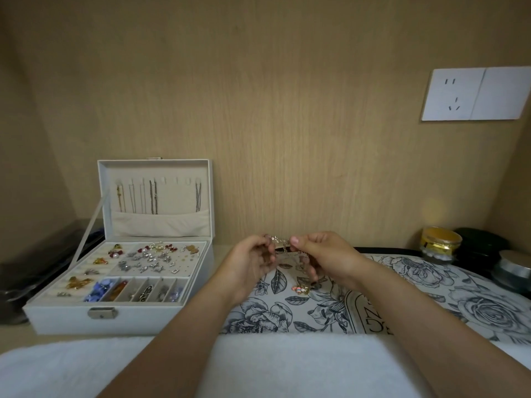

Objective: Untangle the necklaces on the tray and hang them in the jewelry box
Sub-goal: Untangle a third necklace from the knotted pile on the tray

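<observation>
I have both hands up over the left part of the floral tray (pixel 471 285). My left hand (pixel 249 264) and right hand (pixel 324 254) each pinch the tangled necklace (pixel 280 243) with curled fingers. A short run of chain spans the gap, and its charms dangle toward the tray. The jewelry box (pixel 71 317) stands open just left of my left wrist, with chains hanging in its upright lid (pixel 172 196). Jars (pixel 441 244) crowd the tray's far right edge, and a white towel (pixel 258 366) lines the near edge.

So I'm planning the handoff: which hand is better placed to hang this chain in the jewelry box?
Probably left. Both hands pinch the necklace chain, but the left hand is nearer the open jewelry box; the right hand would have to reach across.
</observation>
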A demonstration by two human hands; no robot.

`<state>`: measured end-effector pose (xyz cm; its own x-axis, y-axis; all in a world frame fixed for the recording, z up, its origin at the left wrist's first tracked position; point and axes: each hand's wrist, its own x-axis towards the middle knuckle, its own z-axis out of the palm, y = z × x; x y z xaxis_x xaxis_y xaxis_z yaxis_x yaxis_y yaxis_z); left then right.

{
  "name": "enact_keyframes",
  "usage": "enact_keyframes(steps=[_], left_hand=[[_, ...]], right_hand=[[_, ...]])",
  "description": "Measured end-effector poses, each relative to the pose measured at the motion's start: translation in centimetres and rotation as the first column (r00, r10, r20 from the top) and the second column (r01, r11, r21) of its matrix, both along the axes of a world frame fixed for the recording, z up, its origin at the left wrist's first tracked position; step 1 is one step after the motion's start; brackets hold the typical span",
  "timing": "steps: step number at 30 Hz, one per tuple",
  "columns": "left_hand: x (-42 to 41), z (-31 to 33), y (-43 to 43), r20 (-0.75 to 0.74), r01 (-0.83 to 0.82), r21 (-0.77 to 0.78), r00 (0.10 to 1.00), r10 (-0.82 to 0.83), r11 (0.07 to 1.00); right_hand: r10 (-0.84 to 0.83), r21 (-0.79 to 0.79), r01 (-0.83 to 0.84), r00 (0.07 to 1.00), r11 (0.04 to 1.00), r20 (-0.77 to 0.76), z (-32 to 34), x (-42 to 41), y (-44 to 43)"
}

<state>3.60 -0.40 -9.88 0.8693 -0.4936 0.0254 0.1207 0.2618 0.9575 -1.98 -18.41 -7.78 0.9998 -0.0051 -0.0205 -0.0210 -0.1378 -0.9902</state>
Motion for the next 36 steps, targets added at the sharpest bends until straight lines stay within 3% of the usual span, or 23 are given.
enact_keyframes(steps=[6, 8, 10, 11, 14, 18, 21, 25, 31, 34, 36], left_hand=[[0.5, -0.5, -0.3, 0.022, -0.236, 0.128, 0.972, 0.236, 0.963], [0.2, -0.6, -0.4, 0.237, -0.353, 0.300, 0.928, 0.289, 0.886], [-0.4, -0.5, -0.7, 0.463, -0.431, 0.390, 0.856, 0.231, 0.814], [-0.7, -0.4, -0.8, 0.507, -0.426, 0.392, 0.840, 0.195, 0.815], [-1.2, -0.1, -1.4, 0.454, -0.293, 0.353, 0.884, 0.111, 0.889], [-1.1, 0.0, -1.3, 0.452, -0.278, 0.353, 0.887, 0.097, 0.893], [-0.8, 0.1, -1.1, 0.501, -0.377, 0.339, 0.848, 0.174, 0.862], [-0.8, 0.2, -0.9, 0.608, -0.549, 0.213, 0.722, 0.330, 0.808], [-0.9, -0.2, -1.0, 0.672, -0.453, 0.234, 0.715, 0.193, 0.860], [-1.1, -0.3, -1.4, 0.526, -0.269, 0.279, 0.846, 0.088, 0.922], [-1.2, -0.3, -1.6, 0.465, -0.202, 0.275, 0.884, 0.054, 0.940]], right_hand=[[0.017, 0.011, -0.016, 0.999, 1.000, -0.030, -0.3, 0.2, -0.3], [-0.018, -0.001, 0.018, 1.000, 1.000, -0.018, -0.3, 0.1, -0.2], [-0.059, 0.005, 0.059, 0.998, 0.998, 0.024, -0.3, 0.2, -0.1], [-0.073, 0.008, 0.072, 0.996, 0.997, 0.049, -0.3, 0.3, 0.0], [-0.077, -0.042, 0.083, 0.989, 0.996, 0.130, -0.4, 0.4, 0.2], [-0.092, -0.087, 0.110, 0.978, 0.990, 0.185, -0.4, 0.4, 0.4], [-0.096, -0.034, 0.104, 0.977, 0.994, 0.190, -0.2, 0.5, 0.7], [-0.074, 0.036, 0.071, 0.993, 0.997, 0.090, -0.4, 0.6, 0.7], [-0.102, 0.065, 0.100, 0.994, 0.993, 0.038, -0.4, 0.4, 0.5], [-0.088, 0.030, 0.085, 0.992, 0.996, 0.096, -0.4, 0.5, 0.8], [-0.074, -0.007, 0.076, 0.987, 0.997, 0.142, -0.3, 0.6, 0.9]])
